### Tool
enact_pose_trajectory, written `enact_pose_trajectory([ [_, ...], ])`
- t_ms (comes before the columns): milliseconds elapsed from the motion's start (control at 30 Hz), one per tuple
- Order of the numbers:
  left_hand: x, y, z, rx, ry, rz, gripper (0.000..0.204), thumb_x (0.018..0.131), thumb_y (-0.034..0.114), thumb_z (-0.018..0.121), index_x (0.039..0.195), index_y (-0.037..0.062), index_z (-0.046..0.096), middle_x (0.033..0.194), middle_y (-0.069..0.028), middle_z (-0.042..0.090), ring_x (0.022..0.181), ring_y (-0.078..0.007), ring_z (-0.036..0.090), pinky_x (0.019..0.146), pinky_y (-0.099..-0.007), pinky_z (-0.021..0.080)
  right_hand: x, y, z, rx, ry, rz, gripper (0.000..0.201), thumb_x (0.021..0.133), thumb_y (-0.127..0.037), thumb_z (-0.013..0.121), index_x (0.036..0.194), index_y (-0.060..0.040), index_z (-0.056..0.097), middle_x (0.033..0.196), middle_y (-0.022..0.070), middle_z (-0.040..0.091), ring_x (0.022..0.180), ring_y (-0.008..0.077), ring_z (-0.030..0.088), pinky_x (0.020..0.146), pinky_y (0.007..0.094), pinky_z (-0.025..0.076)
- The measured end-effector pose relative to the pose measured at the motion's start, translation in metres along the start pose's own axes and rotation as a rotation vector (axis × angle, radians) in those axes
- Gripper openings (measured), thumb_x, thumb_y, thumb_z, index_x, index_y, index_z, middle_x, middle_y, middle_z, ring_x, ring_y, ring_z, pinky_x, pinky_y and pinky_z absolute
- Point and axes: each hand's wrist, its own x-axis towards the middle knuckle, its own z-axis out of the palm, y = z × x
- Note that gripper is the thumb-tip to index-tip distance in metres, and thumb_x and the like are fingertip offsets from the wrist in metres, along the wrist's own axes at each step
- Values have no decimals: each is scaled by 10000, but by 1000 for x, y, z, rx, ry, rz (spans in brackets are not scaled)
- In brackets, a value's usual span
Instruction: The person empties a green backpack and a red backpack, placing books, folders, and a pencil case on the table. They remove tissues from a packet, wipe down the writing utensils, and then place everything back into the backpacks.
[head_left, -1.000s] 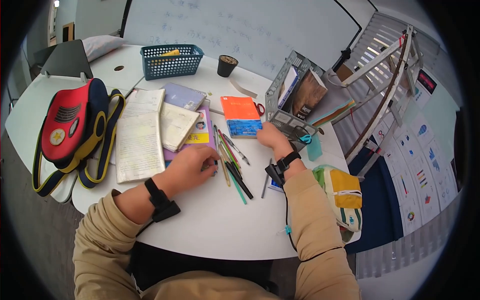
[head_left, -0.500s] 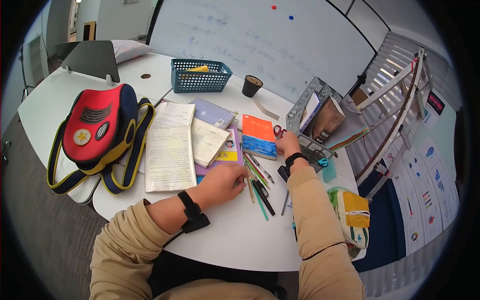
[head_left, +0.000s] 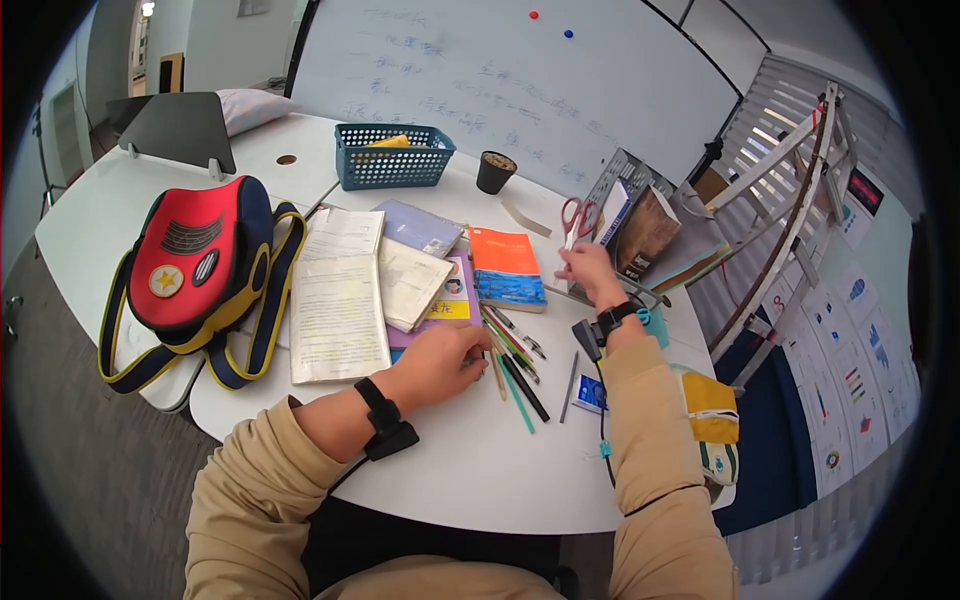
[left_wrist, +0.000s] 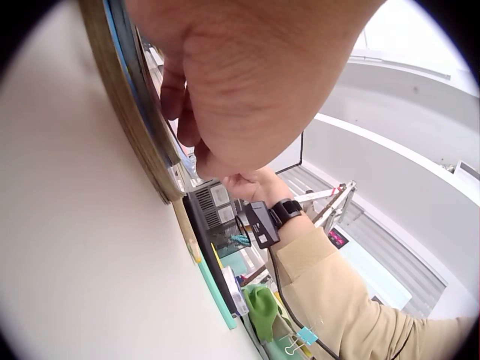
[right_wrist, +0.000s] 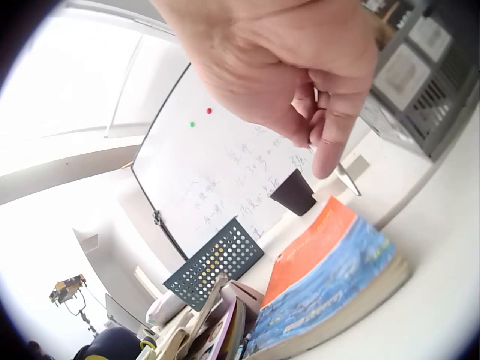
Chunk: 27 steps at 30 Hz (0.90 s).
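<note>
- At the far left, the bench (head_left: pixel 450 480) is being partly covered by the red backpack (head_left: pixel 190 250) and the stapled pages (head_left: pixel 338 320); both are lying well apart from the lifted object, so no care seems to be demanded by them.
- The left hand (head_left: pixel 437 366) is being held low beside the purple book (head_left: pixel 455 290) and the pens (head_left: pixel 520 365), its fingers loosely bent; nothing is plainly being gripped. It would best be held relaxed there, so that no pen is nudged.
- The orange-and-blue book (head_left: pixel 508 268) is being left flat just beside the reach. Enough height seems to be called for, so that its cover is not being scraped by the blade seen in the right wrist view.
- The red-handled scissors (head_left: pixel 578 220) are being held above the bench, between that book and the grey mesh crate (head_left: pixel 613 182), with the handle loops up and beyond the fingers.
- The metal part is being pinched between the thumb and fingers of the right hand (head_left: pixel 588 268). How firmly it is being pressed cannot be told. The loops should be kept together and the fingertips off the cutting edges.
- Farther right, the crate is being filled by upright books (head_left: pixel 648 235); its rim should be cleared by the loops without any knock.
- The cable (head_left: pixel 606 425) is being carried along the forearm; it should be given slack, clear of the bench items.
</note>
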Motion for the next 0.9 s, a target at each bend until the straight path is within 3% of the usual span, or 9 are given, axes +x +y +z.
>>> enact_pose_trajectory([
  [33,0,-1,1,-4,-3,4,219,935,49,797,1146,17,747,949,-163,783,888,-359,771,793,-465,613,-7,-5,-13,-35,23,-150,232,1079,-138,763,973,60,707,844,76,669,745,187,715,699,380,703],
  [100,-1,-1,1,-3,-4,7,218,937,52,797,1147,15,749,955,-165,783,892,-359,771,797,-465,614,-28,-22,-33,-68,119,-253,262,1094,-169,752,975,63,721,838,81,695,733,171,726,672,361,690],
  [300,1,9,-1,-6,-54,-60,223,943,67,802,1152,3,763,981,-171,778,896,-345,769,811,-443,616,-59,-14,-104,-169,370,-279,280,1095,-222,758,1072,57,765,887,73,759,713,152,739,617,334,651],
  [467,1,10,0,7,-65,-66,231,951,69,805,1163,-14,766,1018,-178,782,921,-321,770,841,-423,623,-77,21,-140,-402,541,-318,267,995,-207,847,974,55,800,784,88,793,674,178,754,637,363,575],
  [600,2,14,-1,15,-78,-84,232,953,58,811,1162,-28,760,1017,-167,787,925,-300,776,859,-406,629,-72,56,-149,-406,540,-353,231,980,-186,857,1016,36,809,796,101,797,656,186,752,631,367,579],
  [700,2,15,-1,16,-80,-102,232,949,46,813,1163,-27,759,1003,-161,791,912,-291,778,859,-396,630,-96,40,-143,-380,445,-107,286,934,-236,882,1045,23,837,900,184,838,880,295,832,835,438,628],
  [733,2,14,0,14,-82,-109,232,948,42,813,1163,-27,758,998,-160,793,906,-288,779,858,-392,631,-95,46,-141,-375,434,-186,253,973,-194,868,1057,38,816,853,115,810,695,196,774,647,370,589],
  [833,2,8,3,15,-49,-58,205,956,30,822,1143,-23,758,911,-102,783,824,-213,751,794,-342,619,-94,51,-145,-417,456,-210,276,960,-204,880,1052,49,819,902,139,826,788,228,803,714,375,617],
  [900,2,6,3,29,-54,-48,208,960,33,823,1150,-22,759,906,-100,782,817,-207,749,794,-339,620,-98,43,-148,-445,507,-185,365,957,-216,882,1169,63,779,1018,169,843,926,258,812,830,375,629],
])
